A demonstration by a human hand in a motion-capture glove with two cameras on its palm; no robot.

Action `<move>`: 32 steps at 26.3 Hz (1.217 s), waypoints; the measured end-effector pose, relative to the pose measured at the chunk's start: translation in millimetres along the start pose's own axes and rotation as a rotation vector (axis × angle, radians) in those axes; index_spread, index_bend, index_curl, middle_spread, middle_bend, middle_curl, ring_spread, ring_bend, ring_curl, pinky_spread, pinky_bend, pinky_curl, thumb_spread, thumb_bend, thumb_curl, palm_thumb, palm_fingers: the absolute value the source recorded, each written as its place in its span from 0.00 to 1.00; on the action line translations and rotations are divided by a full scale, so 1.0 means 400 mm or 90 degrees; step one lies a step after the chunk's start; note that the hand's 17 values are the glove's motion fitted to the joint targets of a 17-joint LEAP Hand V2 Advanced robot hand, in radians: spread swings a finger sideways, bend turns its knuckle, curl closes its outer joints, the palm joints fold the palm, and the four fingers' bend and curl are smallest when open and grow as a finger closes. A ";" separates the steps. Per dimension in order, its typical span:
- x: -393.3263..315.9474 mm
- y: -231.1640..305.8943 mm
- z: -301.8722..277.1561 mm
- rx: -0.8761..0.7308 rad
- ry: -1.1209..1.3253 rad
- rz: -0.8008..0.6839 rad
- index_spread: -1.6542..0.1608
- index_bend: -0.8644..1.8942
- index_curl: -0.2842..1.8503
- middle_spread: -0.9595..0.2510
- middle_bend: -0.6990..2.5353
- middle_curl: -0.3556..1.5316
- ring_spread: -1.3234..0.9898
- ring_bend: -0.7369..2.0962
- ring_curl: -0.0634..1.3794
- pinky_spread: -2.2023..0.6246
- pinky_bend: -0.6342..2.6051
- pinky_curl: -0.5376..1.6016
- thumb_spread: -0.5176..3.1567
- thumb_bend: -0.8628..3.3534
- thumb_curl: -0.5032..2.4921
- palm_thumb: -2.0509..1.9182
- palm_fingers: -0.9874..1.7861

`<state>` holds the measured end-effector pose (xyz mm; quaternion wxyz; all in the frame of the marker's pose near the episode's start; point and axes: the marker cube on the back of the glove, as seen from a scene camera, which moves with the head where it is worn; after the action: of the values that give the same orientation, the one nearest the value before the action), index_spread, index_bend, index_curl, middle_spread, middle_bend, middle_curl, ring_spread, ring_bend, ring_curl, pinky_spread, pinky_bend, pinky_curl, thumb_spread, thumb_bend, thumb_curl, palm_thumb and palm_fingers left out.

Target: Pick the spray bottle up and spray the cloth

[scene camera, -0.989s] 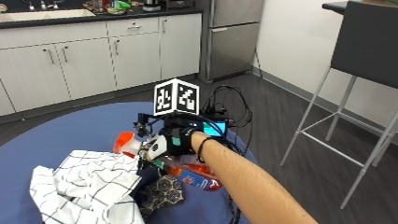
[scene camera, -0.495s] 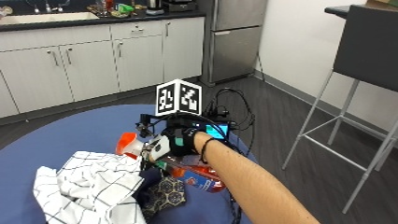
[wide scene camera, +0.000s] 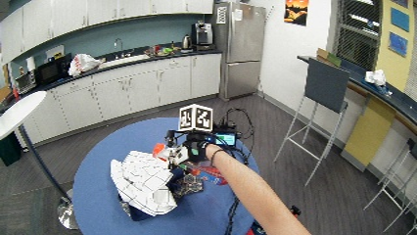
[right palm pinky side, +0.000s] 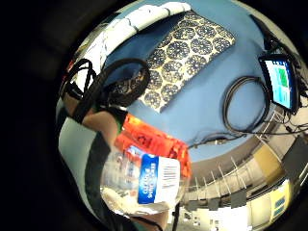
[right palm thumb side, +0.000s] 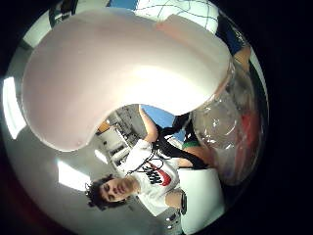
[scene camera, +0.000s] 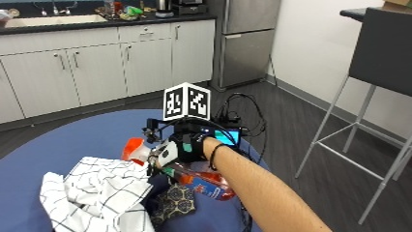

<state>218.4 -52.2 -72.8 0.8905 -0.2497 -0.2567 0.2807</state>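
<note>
Gloved right hand [scene camera: 190,147] grips spray bottle [scene camera: 193,176] beside checked cloth [scene camera: 96,193].

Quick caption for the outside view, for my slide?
Gloved right hand holds the spray bottle beside the checked cloth on the blue table.

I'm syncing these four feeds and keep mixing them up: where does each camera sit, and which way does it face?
Little finger side palm view: on the palm, looking past the spray bottle onto the blue table and patterned cloth; glove straps show.
Thumb side palm view: on the palm, facing back at the person; the bottle's white trigger head fills it.
Outside view: near the person's shoulder, looking along the forearm to the right hand and checked cloth.
Wide outside view: higher, further back, whole table and kitchen.
All four share the bottle.
</note>
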 end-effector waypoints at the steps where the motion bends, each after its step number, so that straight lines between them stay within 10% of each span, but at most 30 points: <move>1: -0.001 0.002 0.000 0.000 0.000 -0.001 0.82 0.36 0.29 0.73 0.36 0.43 0.53 0.45 0.32 0.81 0.30 0.41 0.38 0.20 0.36 0.73 0.79; 20: -0.393 0.155 0.062 0.297 -0.241 -0.395 0.82 0.36 0.30 0.73 0.37 0.43 0.54 0.44 0.32 0.81 0.30 0.41 0.38 0.20 0.36 0.73 0.78; 32: -0.577 -0.042 0.258 0.354 -0.283 -0.453 0.81 0.35 0.29 0.74 0.38 0.43 0.54 0.43 0.31 0.80 0.29 0.41 0.40 0.19 0.35 0.71 0.77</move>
<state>-1.2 -178.2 -59.4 0.8877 0.1656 -0.4247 0.0640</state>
